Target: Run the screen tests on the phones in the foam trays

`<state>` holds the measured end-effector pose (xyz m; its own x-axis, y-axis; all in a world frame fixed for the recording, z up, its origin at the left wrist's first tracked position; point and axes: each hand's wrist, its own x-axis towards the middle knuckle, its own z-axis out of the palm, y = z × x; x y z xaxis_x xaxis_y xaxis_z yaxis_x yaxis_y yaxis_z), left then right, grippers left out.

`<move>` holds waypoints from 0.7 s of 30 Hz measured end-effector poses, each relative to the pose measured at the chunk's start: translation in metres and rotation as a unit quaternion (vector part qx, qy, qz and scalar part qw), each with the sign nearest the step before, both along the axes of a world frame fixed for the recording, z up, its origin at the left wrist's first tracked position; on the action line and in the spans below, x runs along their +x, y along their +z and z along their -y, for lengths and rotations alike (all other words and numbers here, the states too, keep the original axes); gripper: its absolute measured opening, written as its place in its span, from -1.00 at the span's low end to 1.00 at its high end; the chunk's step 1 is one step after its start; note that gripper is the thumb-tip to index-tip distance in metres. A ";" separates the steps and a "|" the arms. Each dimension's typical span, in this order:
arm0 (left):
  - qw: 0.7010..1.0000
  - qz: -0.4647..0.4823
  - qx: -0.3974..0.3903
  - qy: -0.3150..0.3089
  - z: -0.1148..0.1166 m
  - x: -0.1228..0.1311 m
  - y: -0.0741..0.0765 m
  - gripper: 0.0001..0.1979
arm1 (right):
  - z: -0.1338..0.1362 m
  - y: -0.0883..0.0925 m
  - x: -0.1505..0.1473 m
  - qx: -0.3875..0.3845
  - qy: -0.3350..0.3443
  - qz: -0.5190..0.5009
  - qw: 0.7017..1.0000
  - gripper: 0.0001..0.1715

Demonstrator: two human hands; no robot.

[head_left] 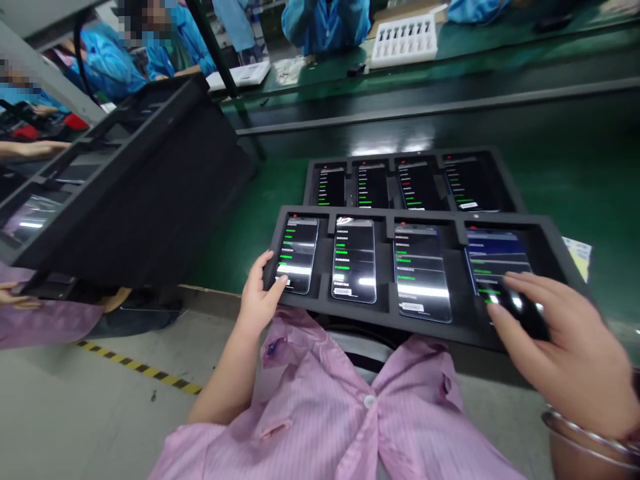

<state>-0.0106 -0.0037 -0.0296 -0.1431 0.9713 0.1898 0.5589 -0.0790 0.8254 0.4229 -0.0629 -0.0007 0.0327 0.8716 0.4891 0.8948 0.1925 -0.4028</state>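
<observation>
In the head view my left hand [261,293] grips the left end of the near black tray [305,305], its thumb over the rim. Smartphones with lit screens lie face up in the tray's slots, among them a left phone [298,257], a middle phone [354,260] and another phone [423,273]. Green and white text lines show on their screens. My right hand [570,333] is over the rightmost phone [493,257], its thumb and fingers curled round a dark glossy object [525,310]. The hand partly hides this object, and its kind is unclear.
Behind stands a similar far tray [507,180] of lit phones. To the left, a stack of black trays [165,173] is tilted, with another person's hand [37,148] at it. A white tray [404,41] rests across the green bench [280,173], near people in blue.
</observation>
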 end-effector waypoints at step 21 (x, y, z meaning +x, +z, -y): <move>0.835 -0.162 0.381 -0.363 0.025 0.163 0.044 -0.65 | -0.078 0.017 -0.106 0.031 0.403 0.187 0.895 -0.36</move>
